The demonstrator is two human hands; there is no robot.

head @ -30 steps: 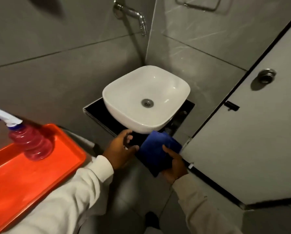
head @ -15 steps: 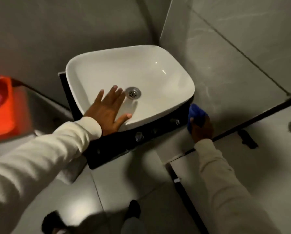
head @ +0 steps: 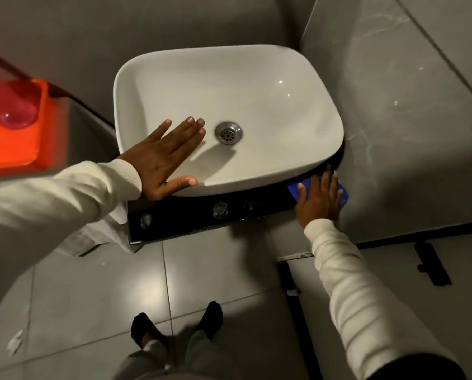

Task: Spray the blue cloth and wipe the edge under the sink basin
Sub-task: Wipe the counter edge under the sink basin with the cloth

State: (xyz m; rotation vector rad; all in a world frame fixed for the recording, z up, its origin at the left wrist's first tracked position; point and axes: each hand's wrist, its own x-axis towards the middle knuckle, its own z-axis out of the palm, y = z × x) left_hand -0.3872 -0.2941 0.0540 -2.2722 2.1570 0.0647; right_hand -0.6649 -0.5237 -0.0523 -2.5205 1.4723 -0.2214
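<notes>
The blue cloth (head: 302, 188) lies on the black counter edge (head: 191, 218) under the white sink basin (head: 256, 86), at its 4 o'clock corner beside the grey wall. The right hand (head: 318, 200) presses flat on it, fingers spread and extended, gripping nothing. The left hand (head: 163, 157) rests open, palm down, over the basin's 8 o'clock rim, fingertips toward the drain (head: 228, 132). At 9 o'clock sits an orange tray (head: 12, 144).

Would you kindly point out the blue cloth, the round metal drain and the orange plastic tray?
blue cloth (head: 304, 187): head view, corner left of the fingers.
round metal drain (head: 228, 132): head view, its middle.
orange plastic tray (head: 41, 124): head view, right rim.
</notes>
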